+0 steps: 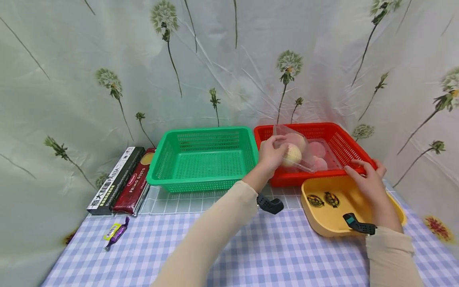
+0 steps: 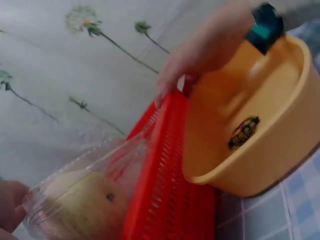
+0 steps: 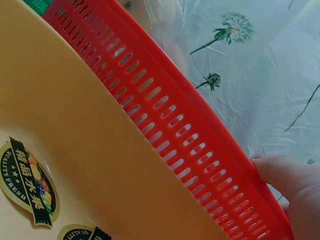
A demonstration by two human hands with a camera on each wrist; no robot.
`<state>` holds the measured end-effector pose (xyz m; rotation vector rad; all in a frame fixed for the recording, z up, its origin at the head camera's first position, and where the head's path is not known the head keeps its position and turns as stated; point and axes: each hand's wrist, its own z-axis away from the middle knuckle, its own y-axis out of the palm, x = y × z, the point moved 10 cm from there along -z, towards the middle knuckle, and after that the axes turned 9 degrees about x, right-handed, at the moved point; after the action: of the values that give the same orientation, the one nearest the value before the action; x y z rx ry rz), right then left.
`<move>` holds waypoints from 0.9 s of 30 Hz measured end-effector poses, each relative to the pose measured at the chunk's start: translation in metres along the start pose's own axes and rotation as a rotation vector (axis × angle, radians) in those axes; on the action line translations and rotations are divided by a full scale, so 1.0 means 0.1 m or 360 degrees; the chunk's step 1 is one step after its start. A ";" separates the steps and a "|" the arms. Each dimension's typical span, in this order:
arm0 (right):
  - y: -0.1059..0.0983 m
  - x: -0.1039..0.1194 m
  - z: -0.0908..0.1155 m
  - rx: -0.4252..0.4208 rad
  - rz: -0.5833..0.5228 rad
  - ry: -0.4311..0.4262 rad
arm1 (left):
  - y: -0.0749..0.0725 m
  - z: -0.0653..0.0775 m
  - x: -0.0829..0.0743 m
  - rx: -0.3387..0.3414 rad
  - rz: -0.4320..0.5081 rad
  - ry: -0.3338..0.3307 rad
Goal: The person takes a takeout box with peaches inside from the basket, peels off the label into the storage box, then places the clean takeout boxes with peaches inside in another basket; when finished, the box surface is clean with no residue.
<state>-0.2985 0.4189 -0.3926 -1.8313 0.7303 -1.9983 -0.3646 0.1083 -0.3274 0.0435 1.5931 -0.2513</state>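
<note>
My left hand (image 1: pixel 271 153) grips one end of a clear plastic fruit box (image 1: pixel 304 153), tilted up over the left part of the red basket (image 1: pixel 292 180). Inside that box, a yellowish apple (image 2: pixel 90 200) shows through the plastic. Pinkish round fruits (image 1: pixel 317 150) lie lower in the basket, partly behind the box. At the basket's front right corner, my right hand (image 1: pixel 371 181) holds the rim; its thumb (image 3: pixel 285 172) lies against the red edge in the right wrist view. Below the right forearm sits a yellow tub (image 1: pixel 344 199) with dark fruit stickers.
A green basket (image 1: pixel 201 185) stands left of the red one. Farther left lie a black-and-white pasta box (image 1: pixel 116 179) and a red spaghetti pack (image 1: pixel 134 183). Two small wrapped candies (image 1: pixel 116 233) are on the checked cloth (image 1: pixel 161 247). A floral curtain (image 1: pixel 222 59) hangs behind.
</note>
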 end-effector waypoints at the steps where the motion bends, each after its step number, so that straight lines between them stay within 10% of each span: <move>1: -0.01 0.00 0.01 -0.0002 0.0004 -0.0001 | 0.02 -0.01 0.00 0.0003 -0.0031 -0.0003; 19: 0.02 0.02 0.04 -0.0006 -0.0041 0.0004 | 0.22 -0.11 0.31 0.0269 -0.0229 -0.0339; 27: 0.01 0.02 0.03 0.0001 -0.0032 0.0010 | 0.15 0.01 0.29 0.0178 -0.0005 -0.0135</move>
<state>-0.2957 0.4161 -0.3915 -1.8401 0.7160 -2.0175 -0.3619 0.1188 -0.3582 0.1157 1.4935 -0.3406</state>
